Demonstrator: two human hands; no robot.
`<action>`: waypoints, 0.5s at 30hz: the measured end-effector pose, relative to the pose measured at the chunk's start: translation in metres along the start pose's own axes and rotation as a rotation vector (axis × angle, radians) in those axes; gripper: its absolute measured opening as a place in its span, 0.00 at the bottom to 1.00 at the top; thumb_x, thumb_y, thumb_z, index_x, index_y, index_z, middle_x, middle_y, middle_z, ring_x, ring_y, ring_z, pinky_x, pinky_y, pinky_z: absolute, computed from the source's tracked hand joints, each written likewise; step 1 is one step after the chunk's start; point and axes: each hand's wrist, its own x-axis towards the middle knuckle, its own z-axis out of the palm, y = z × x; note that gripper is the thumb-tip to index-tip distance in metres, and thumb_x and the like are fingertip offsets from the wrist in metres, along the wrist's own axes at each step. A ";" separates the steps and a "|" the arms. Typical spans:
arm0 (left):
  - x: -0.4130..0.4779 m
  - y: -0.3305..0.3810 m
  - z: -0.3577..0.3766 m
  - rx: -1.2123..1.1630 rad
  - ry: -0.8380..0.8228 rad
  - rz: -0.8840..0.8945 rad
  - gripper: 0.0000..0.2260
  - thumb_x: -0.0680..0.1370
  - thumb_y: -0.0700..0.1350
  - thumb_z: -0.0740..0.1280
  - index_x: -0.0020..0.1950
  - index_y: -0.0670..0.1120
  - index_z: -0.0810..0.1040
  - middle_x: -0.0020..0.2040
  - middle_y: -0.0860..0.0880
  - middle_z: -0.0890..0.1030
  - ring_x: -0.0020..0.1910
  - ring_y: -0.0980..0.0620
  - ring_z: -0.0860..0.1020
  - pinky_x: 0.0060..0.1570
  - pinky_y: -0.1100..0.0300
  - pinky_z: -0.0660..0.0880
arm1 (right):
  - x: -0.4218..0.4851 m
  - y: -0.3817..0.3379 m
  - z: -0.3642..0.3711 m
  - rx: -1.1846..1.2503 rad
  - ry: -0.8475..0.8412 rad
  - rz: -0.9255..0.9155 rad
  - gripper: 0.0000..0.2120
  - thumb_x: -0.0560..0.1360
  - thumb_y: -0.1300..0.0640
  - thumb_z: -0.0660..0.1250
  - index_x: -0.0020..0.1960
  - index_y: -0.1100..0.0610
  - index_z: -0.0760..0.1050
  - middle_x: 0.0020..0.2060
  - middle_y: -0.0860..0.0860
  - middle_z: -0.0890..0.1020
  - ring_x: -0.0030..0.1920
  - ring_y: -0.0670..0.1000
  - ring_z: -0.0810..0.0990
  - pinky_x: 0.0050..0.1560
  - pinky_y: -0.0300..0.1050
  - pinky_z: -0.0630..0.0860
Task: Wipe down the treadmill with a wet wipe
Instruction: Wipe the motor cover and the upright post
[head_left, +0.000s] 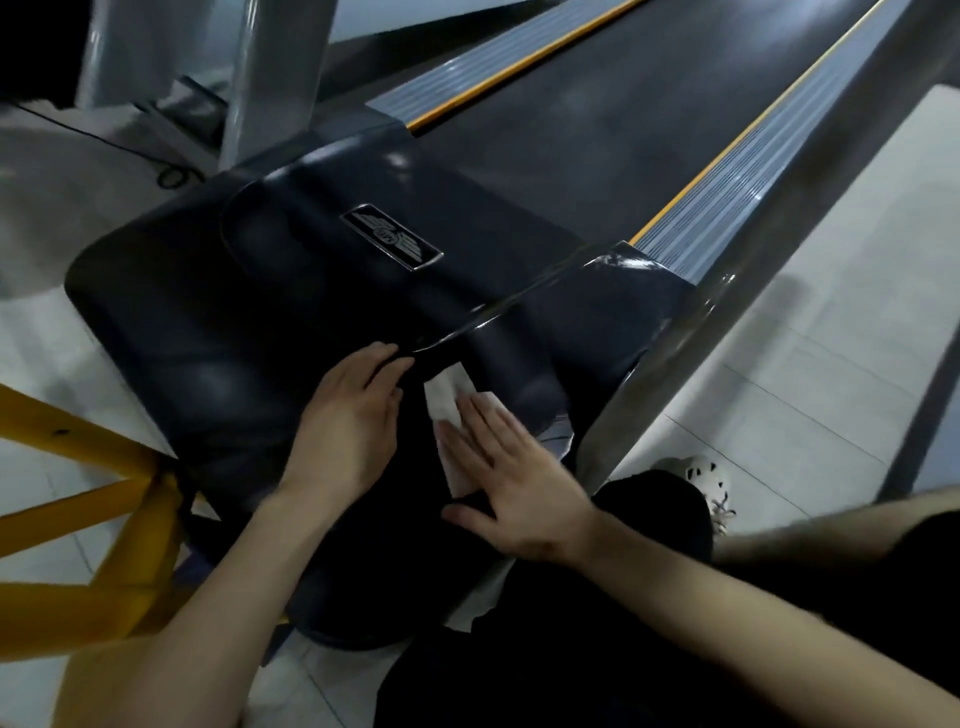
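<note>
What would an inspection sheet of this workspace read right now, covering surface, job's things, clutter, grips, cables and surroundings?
Surface: dark glossy motor cover of the treadmill, with a badge; belt beyond it.
Job's things: white wet wipe lying flat near the cover's near edge.
Clutter: nothing seen.
Grips: left hand rests on the cover beside the wipe; right hand presses the wipe with straight fingers.
Cables: thin black cable on the floor past the cover's far left corner.
Surroundings: tiled floor, yellow frame at left, white shoe at right.
</note>
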 end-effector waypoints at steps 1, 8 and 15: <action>0.003 0.008 0.003 -0.015 0.011 0.062 0.17 0.84 0.38 0.66 0.72 0.41 0.79 0.74 0.43 0.77 0.75 0.42 0.74 0.73 0.43 0.73 | -0.002 0.012 -0.010 -0.029 -0.008 -0.014 0.42 0.83 0.30 0.55 0.87 0.53 0.51 0.86 0.58 0.46 0.86 0.57 0.40 0.84 0.64 0.49; 0.001 0.050 0.048 0.235 -0.336 0.571 0.28 0.88 0.55 0.52 0.85 0.41 0.62 0.86 0.41 0.58 0.86 0.43 0.54 0.83 0.43 0.54 | -0.023 0.102 -0.095 -0.245 0.277 -0.048 0.20 0.80 0.53 0.61 0.65 0.60 0.83 0.68 0.58 0.82 0.73 0.60 0.77 0.79 0.67 0.64; 0.002 0.067 0.061 0.270 -0.382 0.664 0.26 0.89 0.52 0.49 0.86 0.46 0.59 0.86 0.39 0.55 0.86 0.42 0.52 0.84 0.44 0.52 | -0.041 0.173 -0.121 -0.601 0.187 0.099 0.23 0.82 0.54 0.54 0.43 0.63 0.83 0.40 0.59 0.84 0.56 0.64 0.82 0.80 0.64 0.62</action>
